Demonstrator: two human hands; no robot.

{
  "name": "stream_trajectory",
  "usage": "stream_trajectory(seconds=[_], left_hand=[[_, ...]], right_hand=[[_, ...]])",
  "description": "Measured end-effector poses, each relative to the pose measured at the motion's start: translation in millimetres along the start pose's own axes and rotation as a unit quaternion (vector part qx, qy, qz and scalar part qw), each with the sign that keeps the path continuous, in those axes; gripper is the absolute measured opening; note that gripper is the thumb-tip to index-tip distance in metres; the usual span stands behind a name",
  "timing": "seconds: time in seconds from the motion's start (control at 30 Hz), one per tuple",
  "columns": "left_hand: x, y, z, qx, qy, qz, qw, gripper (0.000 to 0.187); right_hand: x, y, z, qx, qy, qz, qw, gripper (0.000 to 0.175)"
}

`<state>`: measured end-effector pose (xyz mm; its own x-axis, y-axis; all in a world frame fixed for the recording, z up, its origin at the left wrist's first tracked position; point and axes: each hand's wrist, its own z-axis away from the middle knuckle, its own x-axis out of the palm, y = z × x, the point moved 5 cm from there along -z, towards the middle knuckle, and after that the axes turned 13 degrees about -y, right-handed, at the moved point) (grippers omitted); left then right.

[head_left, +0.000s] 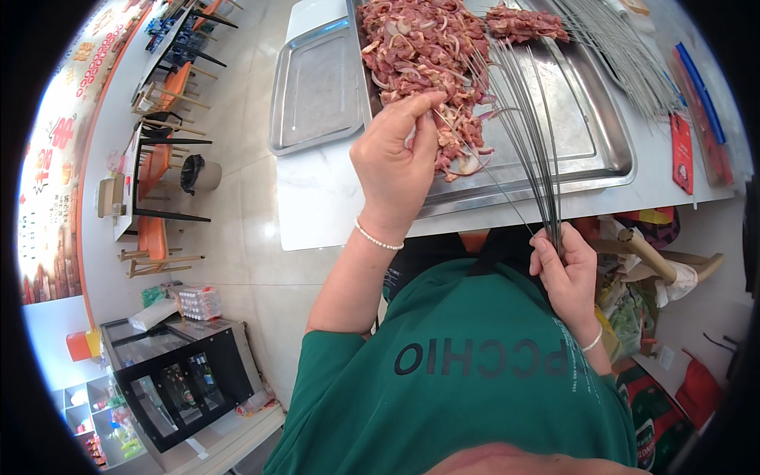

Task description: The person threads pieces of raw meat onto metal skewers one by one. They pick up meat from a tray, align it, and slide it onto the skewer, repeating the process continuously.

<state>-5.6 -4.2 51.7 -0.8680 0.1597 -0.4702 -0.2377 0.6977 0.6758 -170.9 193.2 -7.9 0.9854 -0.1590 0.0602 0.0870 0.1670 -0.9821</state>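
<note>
A single thin metal skewer (488, 177) runs slantwise between my two hands. Its far end meets the pinched thumb and forefinger of my left hand (396, 142); whether meat is also between those fingers is hidden. My right hand (564, 267) grips a bundle of metal skewers (534, 142), which fan out over the tray, and its fingertips hold the single skewer's near end. Under and beyond my left hand lies a heap of cut raw meat with sliced onion (424, 47). A shallow stainless steel tray (570, 124) holds the heap's near pieces. Threaded meat (525, 25) lies at its far side.
More bare skewers (635, 59) lie at the far right, near a red packet (681, 153). Another metal tray (317, 89) sits left on the white table (320, 205). Orange chairs (155, 160), a bin (202, 173) and a glass-fronted fridge (184, 380) stand left.
</note>
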Motion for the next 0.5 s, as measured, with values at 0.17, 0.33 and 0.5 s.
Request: stream_trajectory(seconds=[0.17, 0.33, 0.5], left_hand=[[5, 2, -1, -0.015, 0.004, -0.018, 1.0, 0.025], [0, -13, 4, -0.144, -0.087, 0.084, 0.982, 0.034], [29, -12, 10, -0.345, -0.216, 0.62, 0.671, 0.047]], right_hand=[[3, -4, -9, -0.013, 0.018, 0.0, 1.0, 0.009], [-4, -10, -16, -0.026, 0.045, 0.011, 0.999, 0.009], [-4, -13, -13, -0.018, 0.037, 0.02, 0.999, 0.009]])
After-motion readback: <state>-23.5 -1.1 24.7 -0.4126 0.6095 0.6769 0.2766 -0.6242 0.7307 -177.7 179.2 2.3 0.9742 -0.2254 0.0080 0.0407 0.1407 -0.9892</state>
